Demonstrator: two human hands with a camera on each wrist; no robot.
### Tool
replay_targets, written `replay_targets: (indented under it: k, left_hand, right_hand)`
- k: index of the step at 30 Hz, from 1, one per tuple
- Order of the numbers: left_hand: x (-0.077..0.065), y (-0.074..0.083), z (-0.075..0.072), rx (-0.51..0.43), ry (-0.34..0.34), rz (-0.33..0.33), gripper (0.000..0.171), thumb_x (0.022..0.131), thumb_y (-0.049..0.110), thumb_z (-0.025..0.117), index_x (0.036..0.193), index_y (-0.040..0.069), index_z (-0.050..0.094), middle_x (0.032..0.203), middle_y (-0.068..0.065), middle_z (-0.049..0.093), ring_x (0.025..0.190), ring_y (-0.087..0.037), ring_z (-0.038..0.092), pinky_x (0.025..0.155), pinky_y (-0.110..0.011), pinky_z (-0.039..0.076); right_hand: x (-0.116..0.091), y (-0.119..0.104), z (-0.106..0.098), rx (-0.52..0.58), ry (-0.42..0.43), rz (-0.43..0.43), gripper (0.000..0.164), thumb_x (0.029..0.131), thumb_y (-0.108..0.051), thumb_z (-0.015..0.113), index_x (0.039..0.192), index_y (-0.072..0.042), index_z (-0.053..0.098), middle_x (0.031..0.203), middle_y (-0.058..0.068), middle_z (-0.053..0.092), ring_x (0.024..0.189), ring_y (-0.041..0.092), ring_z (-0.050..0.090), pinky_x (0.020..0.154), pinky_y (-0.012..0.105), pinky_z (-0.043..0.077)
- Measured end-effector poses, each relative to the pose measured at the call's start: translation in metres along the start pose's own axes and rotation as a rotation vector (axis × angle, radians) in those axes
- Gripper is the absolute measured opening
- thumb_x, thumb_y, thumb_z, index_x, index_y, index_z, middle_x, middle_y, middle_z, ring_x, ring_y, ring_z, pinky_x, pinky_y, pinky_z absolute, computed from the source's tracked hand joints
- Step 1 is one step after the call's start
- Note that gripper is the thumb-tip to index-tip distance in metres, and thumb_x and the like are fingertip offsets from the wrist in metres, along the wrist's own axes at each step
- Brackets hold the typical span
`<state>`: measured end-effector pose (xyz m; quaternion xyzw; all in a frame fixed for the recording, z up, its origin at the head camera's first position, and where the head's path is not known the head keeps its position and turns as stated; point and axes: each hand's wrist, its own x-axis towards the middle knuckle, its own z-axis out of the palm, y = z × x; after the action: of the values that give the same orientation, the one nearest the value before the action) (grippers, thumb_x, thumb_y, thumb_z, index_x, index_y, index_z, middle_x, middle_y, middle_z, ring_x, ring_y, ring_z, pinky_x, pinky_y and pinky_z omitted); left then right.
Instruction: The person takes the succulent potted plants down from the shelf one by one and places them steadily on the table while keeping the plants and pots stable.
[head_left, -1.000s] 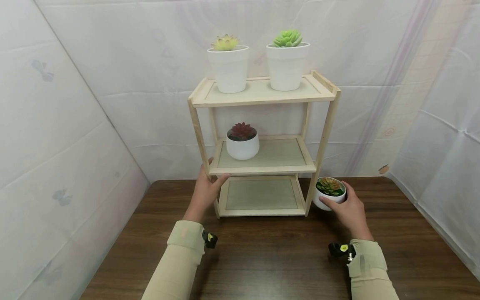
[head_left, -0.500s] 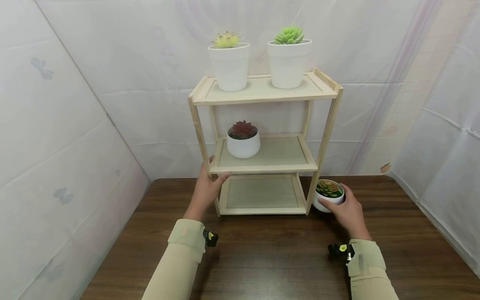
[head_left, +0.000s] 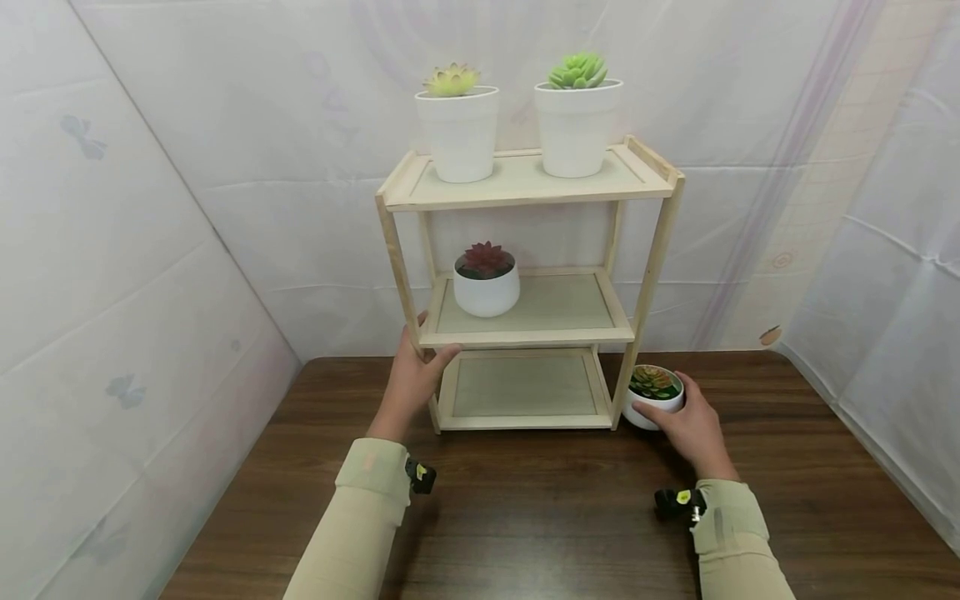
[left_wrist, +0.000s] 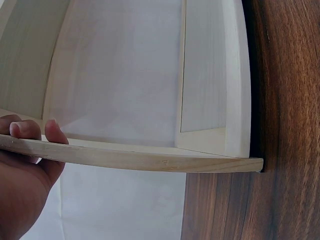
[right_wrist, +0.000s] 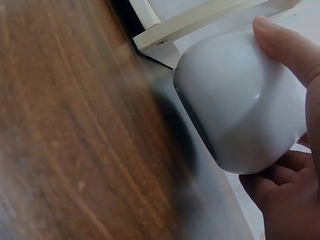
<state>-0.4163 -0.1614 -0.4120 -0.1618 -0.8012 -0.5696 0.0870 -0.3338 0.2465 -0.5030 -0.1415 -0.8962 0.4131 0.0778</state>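
My right hand [head_left: 693,429] holds a small round white pot with an orange-green succulent [head_left: 651,398], thumb on the near side and fingers round the far side. It hangs just outside the wooden shelf's right front post. In the right wrist view, the white pot [right_wrist: 235,105] seems slightly above the table, with a dark shadow beneath. My left hand [head_left: 411,379] grips the left front post of the three-tier shelf [head_left: 525,337], just below the middle tier. In the left wrist view, fingertips [left_wrist: 54,131] curl over that post [left_wrist: 125,157].
Two tall white pots, one with a yellow succulent [head_left: 457,137] and one with a green succulent [head_left: 577,129], stand on the top tier. A round pot with a red succulent [head_left: 486,292] sits left on the middle tier. The brown table [head_left: 540,517] meets pale cloth walls [head_left: 225,125].
My right hand has lowered the orange-green succulent pot a little and brought it slightly left, nearer the shelf post. My left hand stays on its post.
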Motion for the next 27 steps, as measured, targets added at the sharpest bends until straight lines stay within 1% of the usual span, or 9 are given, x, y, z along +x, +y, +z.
replay_targets:
  k: [6,10,13,21,25,26,27]
  left_hand:
    - [0.001,0.000,0.001,0.004,-0.001,-0.002,0.094,0.082,0.052,0.070,0.153,0.018,0.019,0.151,-0.009,0.040,0.138,-0.021,0.042,0.113,-0.044,0.038]
    - [0.002,0.000,0.001,-0.013,-0.006,0.009,0.093,0.083,0.049,0.071,0.153,0.017,0.018,0.151,-0.010,0.040,0.139,-0.022,0.042,0.113,-0.045,0.037]
    - [0.002,0.000,0.002,-0.013,-0.009,0.017,0.093,0.084,0.048,0.070,0.153,0.017,0.018,0.151,-0.010,0.040,0.139,-0.023,0.041,0.114,-0.046,0.036]
    - [0.001,0.001,0.001,-0.004,-0.001,0.002,0.092,0.083,0.049,0.070,0.153,0.019,0.019,0.151,-0.010,0.039,0.139,-0.023,0.041,0.112,-0.046,0.038]
    - [0.001,0.000,0.000,-0.017,-0.010,-0.011,0.089,0.085,0.045,0.070,0.153,0.020,0.019,0.152,-0.010,0.038,0.139,-0.024,0.039,0.113,-0.048,0.037]
    - [0.000,0.002,-0.001,-0.017,-0.012,-0.024,0.088,0.086,0.043,0.070,0.153,0.020,0.019,0.152,-0.010,0.038,0.140,-0.024,0.038,0.113,-0.048,0.036]
    - [-0.001,0.006,-0.002,-0.015,-0.016,-0.035,0.087,0.087,0.040,0.070,0.154,0.019,0.018,0.152,-0.011,0.037,0.141,-0.024,0.038,0.113,-0.048,0.036]
  right_hand:
    - [0.000,0.004,0.001,-0.001,-0.001,0.002,0.115,0.077,-0.066,0.069,0.154,-0.001,0.013,0.145,0.034,0.036,0.129,0.049,0.041,0.101,0.060,0.040]
    - [0.000,0.007,0.002,0.006,0.009,-0.005,0.115,0.077,-0.067,0.069,0.154,-0.001,0.014,0.145,0.034,0.037,0.128,0.050,0.042,0.100,0.061,0.040]
    - [0.001,0.009,0.001,0.008,0.002,-0.001,0.115,0.077,-0.067,0.068,0.154,-0.001,0.012,0.146,0.035,0.036,0.129,0.050,0.041,0.101,0.061,0.039]
    - [0.001,0.012,-0.002,0.007,-0.043,0.015,0.118,0.076,-0.067,0.069,0.155,-0.003,0.009,0.147,0.034,0.034,0.132,0.049,0.038,0.104,0.062,0.036]
    - [0.002,0.013,-0.003,0.003,-0.071,-0.006,0.119,0.076,-0.064,0.072,0.155,-0.003,0.008,0.146,0.034,0.035,0.131,0.049,0.039,0.103,0.063,0.037]
    - [0.002,0.013,-0.003,0.004,-0.075,-0.013,0.119,0.075,-0.064,0.072,0.155,-0.003,0.009,0.146,0.034,0.036,0.131,0.049,0.039,0.103,0.063,0.037]
    - [0.002,0.013,-0.003,0.001,-0.078,-0.019,0.119,0.075,-0.064,0.073,0.155,-0.002,0.009,0.146,0.034,0.036,0.131,0.049,0.039,0.103,0.063,0.037]
